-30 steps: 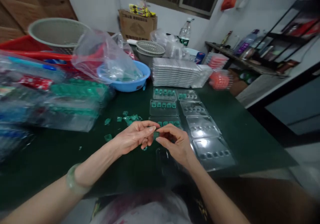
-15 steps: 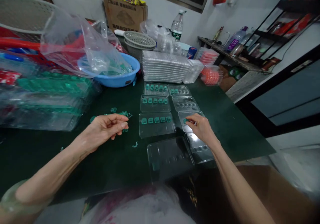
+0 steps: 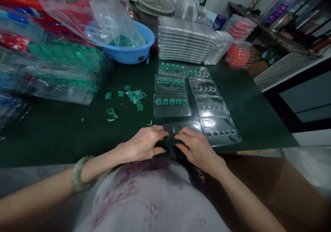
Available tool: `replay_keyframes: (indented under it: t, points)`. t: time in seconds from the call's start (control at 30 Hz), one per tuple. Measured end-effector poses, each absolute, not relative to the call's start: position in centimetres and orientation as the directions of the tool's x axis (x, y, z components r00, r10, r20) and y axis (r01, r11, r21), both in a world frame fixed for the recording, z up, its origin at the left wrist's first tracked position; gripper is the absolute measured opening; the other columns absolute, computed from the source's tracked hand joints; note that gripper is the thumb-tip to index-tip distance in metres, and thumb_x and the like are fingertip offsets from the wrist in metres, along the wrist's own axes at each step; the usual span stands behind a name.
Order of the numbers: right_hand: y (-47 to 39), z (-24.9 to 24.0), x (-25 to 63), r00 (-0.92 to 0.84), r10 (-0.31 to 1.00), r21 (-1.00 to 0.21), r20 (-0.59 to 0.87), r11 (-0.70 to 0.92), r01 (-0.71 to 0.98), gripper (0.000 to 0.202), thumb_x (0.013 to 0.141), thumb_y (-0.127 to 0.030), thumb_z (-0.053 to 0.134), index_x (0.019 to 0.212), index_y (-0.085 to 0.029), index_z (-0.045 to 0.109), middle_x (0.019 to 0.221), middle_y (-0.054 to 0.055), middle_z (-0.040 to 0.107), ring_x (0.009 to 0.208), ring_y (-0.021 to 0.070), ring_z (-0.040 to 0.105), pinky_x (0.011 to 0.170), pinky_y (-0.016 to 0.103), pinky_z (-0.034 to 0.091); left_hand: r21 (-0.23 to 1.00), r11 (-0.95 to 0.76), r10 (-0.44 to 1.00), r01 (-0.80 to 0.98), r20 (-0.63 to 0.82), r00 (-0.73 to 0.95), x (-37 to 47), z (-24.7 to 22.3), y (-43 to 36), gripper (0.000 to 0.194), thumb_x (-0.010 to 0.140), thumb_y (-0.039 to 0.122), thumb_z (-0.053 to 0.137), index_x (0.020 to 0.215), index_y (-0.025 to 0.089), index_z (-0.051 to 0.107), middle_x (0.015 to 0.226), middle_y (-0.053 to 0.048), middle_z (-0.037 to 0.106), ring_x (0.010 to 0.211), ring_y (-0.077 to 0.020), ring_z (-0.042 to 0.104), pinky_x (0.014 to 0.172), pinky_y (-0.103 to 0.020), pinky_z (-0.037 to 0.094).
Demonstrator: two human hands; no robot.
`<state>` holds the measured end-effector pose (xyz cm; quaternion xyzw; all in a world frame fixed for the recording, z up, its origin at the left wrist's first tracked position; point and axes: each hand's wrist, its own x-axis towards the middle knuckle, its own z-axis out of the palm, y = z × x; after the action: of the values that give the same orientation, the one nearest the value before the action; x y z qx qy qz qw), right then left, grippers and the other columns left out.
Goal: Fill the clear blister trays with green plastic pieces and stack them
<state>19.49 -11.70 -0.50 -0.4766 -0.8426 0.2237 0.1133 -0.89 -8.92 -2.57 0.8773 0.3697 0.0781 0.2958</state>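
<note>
My right hand (image 3: pixel 198 149) is over the near edge of a clear plastic tray (image 3: pixel 190 124), thumb and fingers pinched on a small green translucent piece (image 3: pixel 176 141). Facing it, my left hand (image 3: pixel 144 143) has thumb and forefinger apart, close to that piece, with nothing visible between them. Beyond them lies a clear tray (image 3: pixel 170 112) bearing a row of green translucent pieces (image 3: pixel 172 101). On the right is another clear tray (image 3: pixel 221 140) with a row of small moulded recesses. A loose cluster of green pieces (image 3: pixel 136 95) lies to the left.
Several more trays stretch back in two columns towards stacked clear plastic trays (image 3: pixel 184 40). A blue basin (image 3: pixel 126 54) holds green pieces and a plastic bag. Bagged green goods (image 3: pixel 64 61) crowd the left side. Orange packs (image 3: pixel 239 54) stand at the back right.
Both hands have come nearer to my body and closer together; the left has left the loose green pieces, the right the right-hand tray. The view has tilted down.
</note>
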Motion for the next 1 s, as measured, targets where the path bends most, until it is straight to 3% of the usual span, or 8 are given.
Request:
replay_keyframes:
  t: [0.13,0.53,0.77,1.0]
  points:
    - [-11.8,0.1,19.2,-0.48,0.877,-0.375,-0.021,0.438,0.817,0.017,0.081,-0.013,0.045,0.09,-0.018,0.059,0.084,0.004,0.053,0.073,0.0135,0.051,0.064,0.027,0.041,0.518,-0.607,0.668,0.603,-0.078,0.74,-1.1,-2.2,-8.8,0.031,0.074,0.028,0.055,0.103,0.018,0.056,0.092,-0.005,0.054,0.083,-0.0185,0.052,0.069,-0.028,0.042]
    - [-12.0,-0.4,19.7,-0.525,0.848,-0.385,-0.073,0.462,0.799,0.019,0.081,-0.013,0.047,0.095,-0.018,0.058,0.085,0.003,0.051,0.075,0.0121,0.051,0.066,0.025,0.043,0.411,-0.646,0.693,0.643,-0.034,0.72,-0.6,-2.1,-9.8,0.042,0.073,0.046,0.052,0.103,0.016,0.054,0.088,-0.007,0.052,0.083,-0.0206,0.049,0.066,-0.031,0.042]
    - [-12.1,0.0,19.7,-0.553,0.831,-0.355,-0.063,0.499,0.79,0.025,0.08,-0.008,0.043,0.096,-0.018,0.059,0.088,0.004,0.051,0.073,0.0113,0.05,0.064,0.024,0.043,0.35,-0.669,0.698,0.656,-0.008,0.716,-1.2,-2.4,-9.1,0.035,0.078,0.039,0.049,0.103,0.016,0.054,0.09,-0.007,0.05,0.087,-0.0213,0.047,0.066,-0.031,0.042]
    - [-12.0,-0.3,19.7,-0.555,0.83,-0.36,-0.059,0.501,0.787,0.027,0.08,-0.006,0.041,0.095,-0.017,0.059,0.089,0.005,0.05,0.073,0.011,0.05,0.064,0.024,0.042,0.375,-0.682,0.68,0.628,0.01,0.733,-1.4,-2.5,-8.7,0.032,0.08,0.036,0.047,0.103,0.015,0.054,0.089,-0.007,0.049,0.086,-0.0201,0.047,0.068,-0.03,0.043]
